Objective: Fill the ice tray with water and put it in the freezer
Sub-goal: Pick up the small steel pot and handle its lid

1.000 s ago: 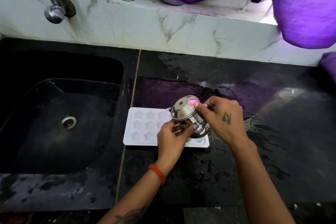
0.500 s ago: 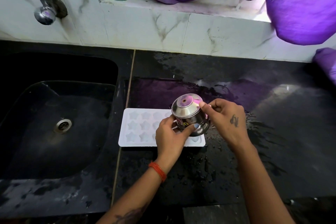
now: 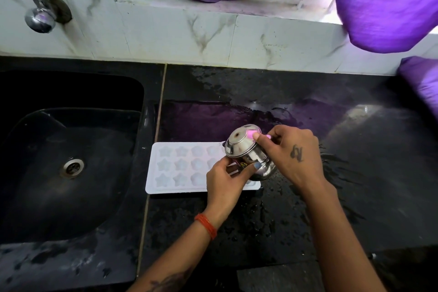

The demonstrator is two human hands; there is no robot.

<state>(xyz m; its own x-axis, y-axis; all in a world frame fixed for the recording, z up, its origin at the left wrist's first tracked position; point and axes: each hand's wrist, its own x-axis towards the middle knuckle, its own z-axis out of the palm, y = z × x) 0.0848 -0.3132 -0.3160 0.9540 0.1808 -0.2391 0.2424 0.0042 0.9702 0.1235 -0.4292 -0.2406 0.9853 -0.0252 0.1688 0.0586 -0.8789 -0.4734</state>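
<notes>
Steel shines on the little pot (image 3: 248, 152) that the person holds over the right end of the white ice tray (image 3: 180, 166). The pot is tipped far over, so its round bottom faces up and to the left. The tray lies flat on the wet black counter (image 3: 331, 197), just to the right of the black sink (image 3: 71, 161), and it has star-shaped cups.

What could go wrong? The pot is tipped a lot, so the water could rush out fast and splash past the small cups onto the counter (which is wet with drops all around the tray). No water stream can be seen, and whether the cups are full is too hard to tell. The tray also sits close to the sink edge. A bump from a hand could push it that way. When the full tray is lifted for the freezer, a little tilt would spill the water.

The left hand (image 3: 225, 182) is on the near side of the pot. Its fingers and thumb curl around the pot's side and grip it. The right hand (image 3: 291, 152) is on the right side of the pot. Its fingers are bent too, and its fingertips (image 3: 257, 136) pinch the pot near its bottom edge. Both hands are closed on the pot, and neither one touches the tray as far as can be seen.
</notes>
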